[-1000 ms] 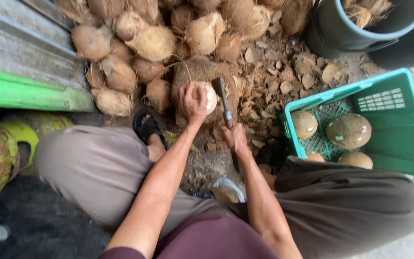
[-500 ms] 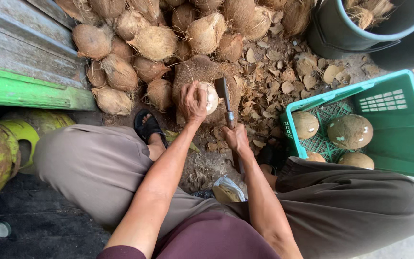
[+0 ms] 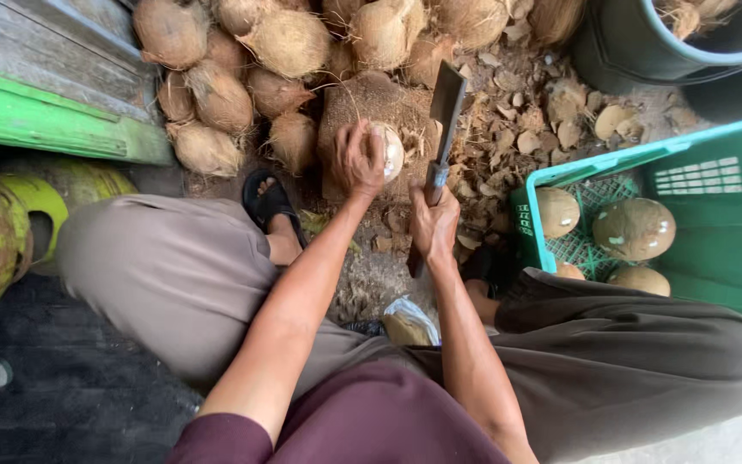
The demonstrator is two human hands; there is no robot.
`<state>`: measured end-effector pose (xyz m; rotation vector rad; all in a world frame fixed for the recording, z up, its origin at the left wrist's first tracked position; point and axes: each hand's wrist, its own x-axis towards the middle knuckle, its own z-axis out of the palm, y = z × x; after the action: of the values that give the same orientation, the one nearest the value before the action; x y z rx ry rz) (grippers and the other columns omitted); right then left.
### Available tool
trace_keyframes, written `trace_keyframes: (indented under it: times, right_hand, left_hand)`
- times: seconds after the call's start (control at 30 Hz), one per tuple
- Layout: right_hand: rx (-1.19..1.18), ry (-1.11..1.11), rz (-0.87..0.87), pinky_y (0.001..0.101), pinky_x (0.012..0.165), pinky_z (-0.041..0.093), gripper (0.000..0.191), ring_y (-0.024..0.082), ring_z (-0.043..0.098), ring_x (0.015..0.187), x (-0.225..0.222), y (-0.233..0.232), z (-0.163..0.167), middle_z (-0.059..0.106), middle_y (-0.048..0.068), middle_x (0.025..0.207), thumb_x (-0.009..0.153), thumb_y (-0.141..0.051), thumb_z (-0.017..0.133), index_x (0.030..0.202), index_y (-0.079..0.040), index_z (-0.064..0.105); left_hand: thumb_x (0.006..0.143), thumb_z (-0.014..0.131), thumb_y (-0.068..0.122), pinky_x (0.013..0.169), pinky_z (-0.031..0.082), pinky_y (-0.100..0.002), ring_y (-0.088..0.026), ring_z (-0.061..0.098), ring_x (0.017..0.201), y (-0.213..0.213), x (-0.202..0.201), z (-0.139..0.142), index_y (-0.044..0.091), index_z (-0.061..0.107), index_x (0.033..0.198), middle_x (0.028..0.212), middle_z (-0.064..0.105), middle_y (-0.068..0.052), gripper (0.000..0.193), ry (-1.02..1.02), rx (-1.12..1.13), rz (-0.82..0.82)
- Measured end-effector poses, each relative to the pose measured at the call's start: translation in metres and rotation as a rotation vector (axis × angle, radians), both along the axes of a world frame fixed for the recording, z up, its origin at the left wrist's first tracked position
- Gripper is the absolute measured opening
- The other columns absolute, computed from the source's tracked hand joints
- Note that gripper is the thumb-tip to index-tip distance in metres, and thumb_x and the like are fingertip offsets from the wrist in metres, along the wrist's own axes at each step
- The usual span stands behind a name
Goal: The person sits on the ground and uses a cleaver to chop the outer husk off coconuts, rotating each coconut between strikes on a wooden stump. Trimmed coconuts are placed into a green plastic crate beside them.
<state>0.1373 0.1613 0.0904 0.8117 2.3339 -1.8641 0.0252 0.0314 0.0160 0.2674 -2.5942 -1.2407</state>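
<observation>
The coconut (image 3: 386, 150), already pared pale on its upper side, sits on a fibrous chopping block (image 3: 375, 107) in front of the seated person, and the left hand (image 3: 356, 159) is clasped over it to steady it. The right hand (image 3: 434, 225) is clenched round the handle of a cleaver (image 3: 447, 112) raised just beside the nut, so the paring step looks under way; the next cut would need the blade kept clear of the left fingers. Husked coconuts (image 3: 285, 43) lie heaped behind, and peeled nuts (image 3: 633, 228) rest in a green crate (image 3: 732, 258) to the right.
</observation>
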Motion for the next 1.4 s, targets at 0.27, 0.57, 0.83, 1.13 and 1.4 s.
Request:
trace_keyframes:
  times: [0.27, 0.57, 0.83, 1.13, 1.4]
  right_hand:
    - [0.249, -0.224, 0.205, 0.0415, 0.057, 0.048, 0.033, 0.022, 0.06, 0.055, 0.006, 0.004, -0.055, 0.062, 0.011, 0.061, 0.088, -0.032, 0.071, 0.076, -0.002, 0.063]
    - [0.03, -0.327, 0.273, 0.0335, 0.047, 0.044, 0.032, 0.014, 0.053, 0.049, 0.0, 0.011, -0.033, 0.06, 0.004, 0.061, 0.097, -0.035, 0.068, 0.085, -0.005, 0.067]
    - [-0.117, -0.073, 0.163, 0.027, 0.042, 0.038, 0.038, 0.008, 0.047, 0.048, -0.011, 0.025, 0.018, 0.053, -0.001, 0.061, 0.102, -0.034, 0.069, 0.08, -0.007, 0.054]
    - [-0.067, -0.015, 0.123, 0.0274, 0.036, 0.046, 0.028, 0.008, 0.048, 0.04, -0.01, 0.016, 0.015, 0.054, -0.004, 0.057, 0.096, -0.033, 0.065, 0.077, -0.015, 0.057]
    - [-0.153, 0.224, 0.115, 0.0277, 0.036, 0.045, 0.036, 0.008, 0.047, 0.04, -0.011, 0.011, 0.015, 0.053, -0.003, 0.055, 0.098, -0.032, 0.067, 0.071, -0.013, 0.054]
  left_hand:
    - [0.098, 0.057, 0.044, 0.093, 0.049, -0.048, -0.033, 0.06, 0.112, 0.004, 0.009, 0.002, 0.015, 0.067, 0.127, 0.119, 0.059, -0.013, 0.043, 0.09, -0.038, 0.038]
    - [0.093, 0.06, 0.058, 0.097, 0.054, -0.047, -0.024, 0.061, 0.112, -0.021, -0.006, -0.017, 0.017, 0.057, 0.121, 0.12, 0.06, -0.008, 0.05, 0.015, 0.138, -0.084]
    - [0.089, 0.068, 0.053, 0.112, 0.032, -0.06, -0.03, 0.034, 0.145, 0.015, 0.001, 0.01, 0.029, 0.062, 0.142, 0.162, 0.025, -0.012, 0.058, -0.315, 0.456, 0.278]
    - [0.102, 0.056, 0.032, 0.077, 0.056, -0.033, -0.018, 0.067, 0.087, -0.004, -0.038, -0.003, 0.009, 0.07, 0.108, 0.101, 0.07, -0.006, 0.028, -0.015, 0.267, -0.041]
    - [0.101, 0.048, 0.037, 0.075, 0.051, -0.034, -0.015, 0.063, 0.077, -0.007, -0.042, -0.012, 0.016, 0.072, 0.091, 0.087, 0.072, -0.003, 0.034, -0.128, 0.11, -0.024]
